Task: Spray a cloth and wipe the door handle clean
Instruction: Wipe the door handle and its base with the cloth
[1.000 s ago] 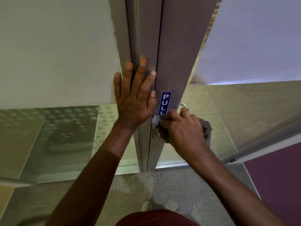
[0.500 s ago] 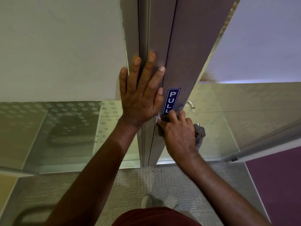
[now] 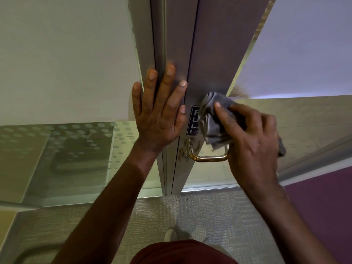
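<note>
- Left hand (image 3: 159,119) spread flat against door edge (image 3: 175,54), fingers wide, holding nothing.
- Right hand (image 3: 251,138) bunched around grey cloth (image 3: 213,121), pressed on door face just above brass door handle (image 3: 207,158).
- Handle directly below cloth, beside right palm; PULL sign (image 3: 193,121) between both hands.

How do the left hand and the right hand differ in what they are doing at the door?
The left hand lies flat and open, fingers spread, on the door's edge; the right hand is closed around a grey cloth. The left hand holds nothing; the right presses the cloth just above the brass handle. Both are bare.
</note>
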Action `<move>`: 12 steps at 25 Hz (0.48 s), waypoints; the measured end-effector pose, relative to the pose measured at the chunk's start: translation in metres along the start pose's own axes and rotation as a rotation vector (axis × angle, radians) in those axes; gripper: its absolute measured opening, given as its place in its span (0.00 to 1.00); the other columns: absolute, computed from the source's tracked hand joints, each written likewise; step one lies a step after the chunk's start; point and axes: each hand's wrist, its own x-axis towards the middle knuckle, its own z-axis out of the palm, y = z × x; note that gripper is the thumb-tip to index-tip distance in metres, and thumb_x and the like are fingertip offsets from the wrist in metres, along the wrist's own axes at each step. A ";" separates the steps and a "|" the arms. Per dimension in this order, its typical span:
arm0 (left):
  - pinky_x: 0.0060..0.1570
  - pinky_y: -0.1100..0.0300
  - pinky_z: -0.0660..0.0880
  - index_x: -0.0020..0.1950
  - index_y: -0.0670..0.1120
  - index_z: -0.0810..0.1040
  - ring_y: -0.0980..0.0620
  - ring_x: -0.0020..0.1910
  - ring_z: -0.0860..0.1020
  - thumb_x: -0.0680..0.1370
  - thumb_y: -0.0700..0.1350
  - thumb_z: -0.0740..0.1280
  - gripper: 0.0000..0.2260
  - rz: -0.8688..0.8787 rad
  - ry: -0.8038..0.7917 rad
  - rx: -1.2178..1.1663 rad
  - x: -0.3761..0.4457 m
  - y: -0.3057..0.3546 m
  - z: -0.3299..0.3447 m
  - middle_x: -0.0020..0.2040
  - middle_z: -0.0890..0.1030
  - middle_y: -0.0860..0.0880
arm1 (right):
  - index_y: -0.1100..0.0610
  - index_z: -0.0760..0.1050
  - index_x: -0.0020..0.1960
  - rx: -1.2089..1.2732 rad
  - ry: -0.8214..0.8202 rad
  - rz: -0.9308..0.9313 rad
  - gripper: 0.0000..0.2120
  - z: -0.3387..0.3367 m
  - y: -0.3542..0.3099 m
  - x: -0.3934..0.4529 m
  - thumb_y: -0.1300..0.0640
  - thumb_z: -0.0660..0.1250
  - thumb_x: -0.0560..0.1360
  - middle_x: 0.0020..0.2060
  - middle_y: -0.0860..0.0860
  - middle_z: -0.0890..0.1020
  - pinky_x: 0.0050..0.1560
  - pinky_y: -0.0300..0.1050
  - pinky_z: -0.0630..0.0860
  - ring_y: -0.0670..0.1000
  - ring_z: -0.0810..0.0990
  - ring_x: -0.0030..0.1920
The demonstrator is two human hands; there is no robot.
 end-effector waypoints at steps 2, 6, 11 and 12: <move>0.86 0.47 0.42 0.81 0.50 0.65 0.50 0.88 0.45 0.87 0.52 0.57 0.22 0.000 0.001 0.003 0.000 0.001 -0.002 0.88 0.49 0.53 | 0.46 0.62 0.82 -0.003 -0.043 -0.021 0.41 0.021 0.000 0.004 0.70 0.59 0.73 0.72 0.56 0.66 0.53 0.57 0.72 0.60 0.67 0.59; 0.86 0.48 0.41 0.81 0.50 0.64 0.50 0.88 0.44 0.87 0.52 0.57 0.22 0.001 -0.011 0.010 0.004 0.001 -0.005 0.88 0.48 0.53 | 0.47 0.59 0.83 -0.045 -0.147 -0.123 0.43 0.058 0.010 -0.018 0.67 0.67 0.72 0.70 0.59 0.66 0.54 0.59 0.71 0.62 0.70 0.60; 0.86 0.48 0.41 0.80 0.49 0.65 0.50 0.88 0.44 0.87 0.52 0.58 0.22 0.002 -0.010 0.007 0.005 0.000 -0.006 0.88 0.47 0.54 | 0.42 0.60 0.82 -0.211 -0.424 -0.364 0.41 0.068 0.015 -0.036 0.58 0.72 0.74 0.62 0.56 0.75 0.51 0.55 0.70 0.60 0.73 0.58; 0.86 0.48 0.41 0.80 0.49 0.65 0.50 0.88 0.44 0.87 0.52 0.58 0.21 0.002 -0.009 0.010 0.005 0.000 -0.006 0.88 0.47 0.54 | 0.41 0.62 0.81 -0.203 -0.419 -0.362 0.39 0.066 0.016 -0.031 0.56 0.73 0.74 0.62 0.55 0.75 0.51 0.55 0.71 0.60 0.73 0.58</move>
